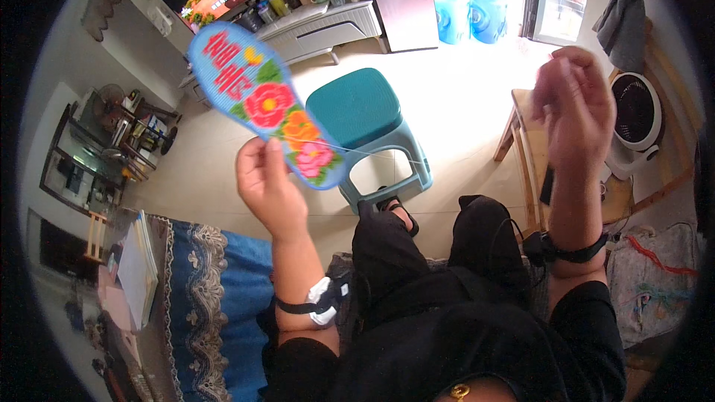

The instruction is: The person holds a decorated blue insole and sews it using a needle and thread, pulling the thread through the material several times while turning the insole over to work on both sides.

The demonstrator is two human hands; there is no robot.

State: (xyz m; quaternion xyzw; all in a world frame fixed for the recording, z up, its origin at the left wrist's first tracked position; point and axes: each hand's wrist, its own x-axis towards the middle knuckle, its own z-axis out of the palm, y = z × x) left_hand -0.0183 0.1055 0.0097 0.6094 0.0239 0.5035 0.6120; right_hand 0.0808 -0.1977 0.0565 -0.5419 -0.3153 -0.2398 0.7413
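Observation:
My left hand point(271, 184) grips the edge of an embroidered shoe insole point(268, 103), thumb on its face. The insole is light blue, with red stitched characters at its wide end and red, orange and pink flowers with green leaves below. From its surface a pale thread point(368, 152) trails off to the right in front of the stool and fades from sight. My right hand point(575, 103) is raised far to the right, blurred, with curled fingers. Whether it pinches the thread or a needle cannot be made out.
A teal plastic stool point(357, 106) stands before my knees. On the right is a wooden chair point(617, 201) bearing a white-rimmed round appliance point(637, 111). A blue cloth with lace trim point(223, 290) hangs at left. Beyond are a TV cabinet point(335, 33) and water jugs point(487, 14).

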